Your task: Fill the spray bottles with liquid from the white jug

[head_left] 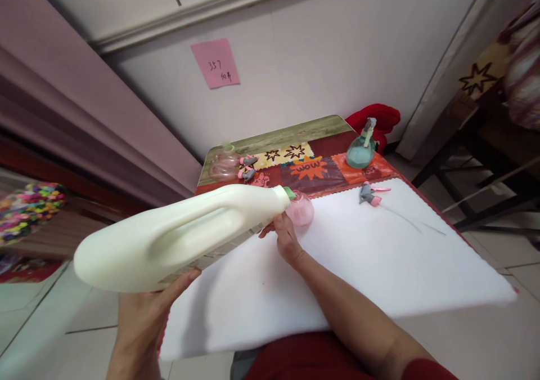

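Observation:
My left hand (145, 307) grips the base of a large white jug (177, 236), held tilted with its spout over a small pink round bottle (300, 210). That bottle stands on the white sheet (379, 267) covering the table. My right hand (284, 236) is wrapped around the pink bottle from the near side, steadying it under the jug's green-rimmed spout (289, 193).
A grey-and-pink spray trigger head with a long tube (370, 194) lies on the white sheet. A teal spray bottle (360, 150) stands at the back right. Two clear bottles with sprayers (230, 166) sit at the back left. A pink note (216, 63) is on the wall.

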Motion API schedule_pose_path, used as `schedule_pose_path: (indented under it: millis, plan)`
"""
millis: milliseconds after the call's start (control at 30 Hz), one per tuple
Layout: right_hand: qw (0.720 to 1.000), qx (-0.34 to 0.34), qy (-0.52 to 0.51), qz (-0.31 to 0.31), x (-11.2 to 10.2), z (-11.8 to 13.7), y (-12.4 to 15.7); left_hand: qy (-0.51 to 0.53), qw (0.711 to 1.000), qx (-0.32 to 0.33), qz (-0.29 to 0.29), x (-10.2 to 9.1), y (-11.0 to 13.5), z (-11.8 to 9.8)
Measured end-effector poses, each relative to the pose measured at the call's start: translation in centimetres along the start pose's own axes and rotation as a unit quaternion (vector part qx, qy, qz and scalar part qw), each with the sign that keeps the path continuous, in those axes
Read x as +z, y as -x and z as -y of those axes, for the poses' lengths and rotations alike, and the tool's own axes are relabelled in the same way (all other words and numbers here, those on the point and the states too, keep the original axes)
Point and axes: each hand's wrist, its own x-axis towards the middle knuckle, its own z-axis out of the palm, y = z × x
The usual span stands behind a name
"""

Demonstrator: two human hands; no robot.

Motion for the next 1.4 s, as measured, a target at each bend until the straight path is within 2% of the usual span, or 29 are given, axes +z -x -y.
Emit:
schedule_pose_path:
  millis: [367, 767, 1100, 1400]
  plan:
    - [1.000, 0.004, 0.002, -0.001, 0.1, 0.0, 0.0, -0.054, 0.998, 0.011, 0.009, -0.2, 0.0, 0.1]
    - [1.000, 0.010, 0.011, -0.004, 0.0, 0.2, 0.1, -0.015, 1.000, 0.000, 0.011, 0.0, 0.1, -0.3]
    - [1.000, 0.016, 0.009, -0.002, 0.0, 0.0, 0.1, -0.038, 0.999, 0.008, 0.028, -1.2, -0.4, 1.4]
    - [1.000, 0.018, 0.015, -0.004, 0.1, 0.1, 0.1, -0.034, 0.999, -0.005, 0.017, -0.2, 0.1, 0.0]
